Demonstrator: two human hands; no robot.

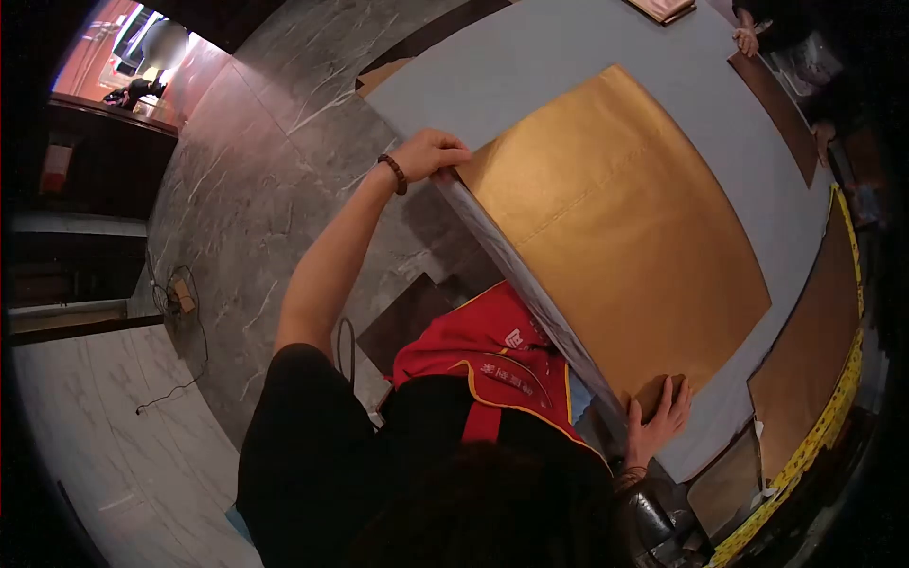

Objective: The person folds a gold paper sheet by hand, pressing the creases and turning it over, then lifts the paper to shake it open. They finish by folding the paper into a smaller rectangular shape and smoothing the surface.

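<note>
The left hand (426, 156) pinches a smooth, gold, four-sided creased sheet (620, 237) at one corner. The right hand (657, 428) lies spread at another.

Gap past gold sheet (615, 237), brown strip (778, 118) beyond

The left arm (331, 256) stretches forward, its forearm bare, ending in the left hand (428, 154) with fingers together, bent and pointing inward. The right hand (655, 421) lies closer to the body, fingers spread and pointing forward; most of the right arm is hidden.
</note>
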